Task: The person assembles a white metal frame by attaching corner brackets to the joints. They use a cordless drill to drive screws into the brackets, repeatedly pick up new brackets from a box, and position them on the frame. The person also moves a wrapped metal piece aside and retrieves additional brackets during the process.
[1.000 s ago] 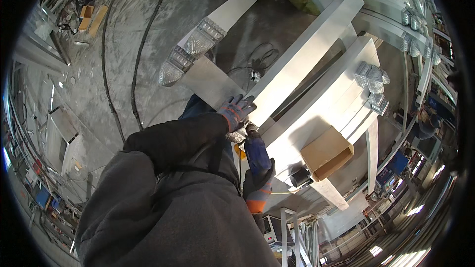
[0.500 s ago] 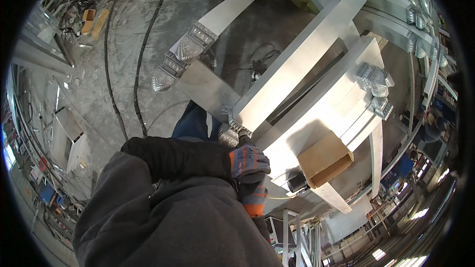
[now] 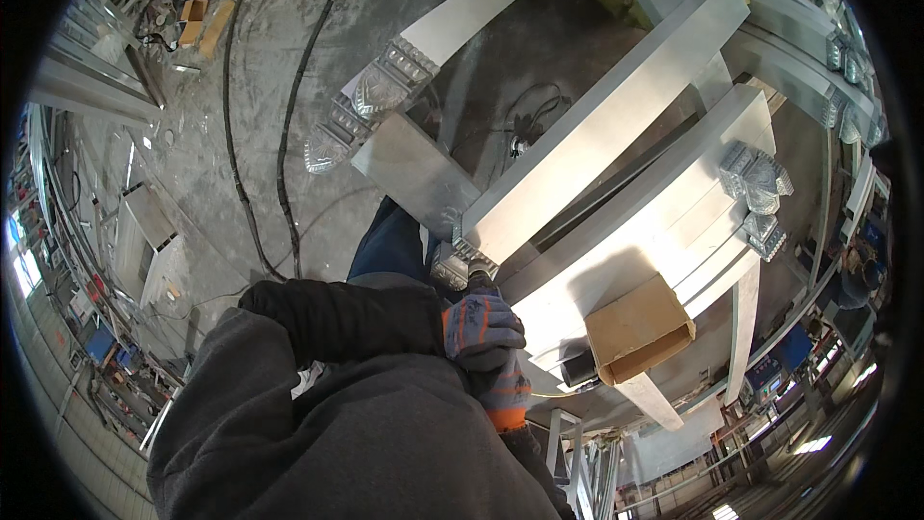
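Two long white metal beams are lying side by side at one o'clock, likely heavy, stiff and smooth, best gripped at the ends. One cardboard box is sitting at four o'clock. Two gloved hands are meeting at the near beam's ornate end cap: the left hand is curling over the right hand; whether the fingers are gripping anything cannot be told.

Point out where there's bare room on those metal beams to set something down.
The widest bare patch is the long top of the white beam, between the cardboard box and the ornate silver caps. The grey bar beside it is also bare. It is crowded near the gloved left hand and right hand, by the beam ends.
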`<action>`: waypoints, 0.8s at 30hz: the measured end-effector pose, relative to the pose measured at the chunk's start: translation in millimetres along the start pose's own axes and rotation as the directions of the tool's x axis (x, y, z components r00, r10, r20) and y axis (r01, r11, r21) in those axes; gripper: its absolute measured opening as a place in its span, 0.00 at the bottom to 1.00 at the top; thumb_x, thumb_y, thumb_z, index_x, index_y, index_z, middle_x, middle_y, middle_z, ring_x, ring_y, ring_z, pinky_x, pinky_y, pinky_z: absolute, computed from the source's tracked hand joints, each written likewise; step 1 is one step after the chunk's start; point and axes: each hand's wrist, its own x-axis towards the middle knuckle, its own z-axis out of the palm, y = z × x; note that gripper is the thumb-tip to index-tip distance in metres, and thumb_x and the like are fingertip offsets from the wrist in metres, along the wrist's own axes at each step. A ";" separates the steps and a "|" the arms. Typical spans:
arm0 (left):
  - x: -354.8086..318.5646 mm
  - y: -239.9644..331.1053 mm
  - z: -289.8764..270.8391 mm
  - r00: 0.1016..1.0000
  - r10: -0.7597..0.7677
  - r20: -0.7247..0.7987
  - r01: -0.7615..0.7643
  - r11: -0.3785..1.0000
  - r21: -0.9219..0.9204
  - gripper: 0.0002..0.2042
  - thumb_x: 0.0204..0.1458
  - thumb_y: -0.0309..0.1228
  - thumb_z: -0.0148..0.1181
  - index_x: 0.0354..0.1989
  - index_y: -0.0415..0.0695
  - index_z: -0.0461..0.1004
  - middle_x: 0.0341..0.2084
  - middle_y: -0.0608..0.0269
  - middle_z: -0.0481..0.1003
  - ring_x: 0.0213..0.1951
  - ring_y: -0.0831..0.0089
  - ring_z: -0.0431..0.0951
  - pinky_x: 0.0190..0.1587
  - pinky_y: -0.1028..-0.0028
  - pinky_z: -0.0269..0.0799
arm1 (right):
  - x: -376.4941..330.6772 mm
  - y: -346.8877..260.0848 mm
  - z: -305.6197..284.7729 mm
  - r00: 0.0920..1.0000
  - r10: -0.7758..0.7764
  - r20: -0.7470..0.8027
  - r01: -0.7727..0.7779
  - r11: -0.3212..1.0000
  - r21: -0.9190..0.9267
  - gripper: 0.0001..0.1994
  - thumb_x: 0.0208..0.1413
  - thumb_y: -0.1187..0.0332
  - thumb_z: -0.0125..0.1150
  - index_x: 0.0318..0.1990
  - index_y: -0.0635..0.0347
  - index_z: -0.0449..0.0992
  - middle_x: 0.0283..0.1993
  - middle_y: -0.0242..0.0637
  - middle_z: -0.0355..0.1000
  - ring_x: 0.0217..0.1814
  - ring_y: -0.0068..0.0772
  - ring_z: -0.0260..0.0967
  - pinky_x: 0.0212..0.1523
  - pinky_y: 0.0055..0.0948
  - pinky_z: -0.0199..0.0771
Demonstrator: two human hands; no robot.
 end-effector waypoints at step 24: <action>-19.8 -6.4 -11.4 0.999 0.040 -0.019 -0.041 0.999 -0.021 0.18 0.61 0.44 0.56 0.45 0.40 0.77 0.41 0.54 0.78 0.41 0.58 0.80 0.43 0.60 0.77 | 11.8 -26.0 -22.6 0.999 -0.041 0.025 0.040 0.998 0.040 0.30 0.51 0.51 0.67 0.56 0.58 0.66 0.43 0.52 0.71 0.41 0.59 0.74 0.32 0.53 0.73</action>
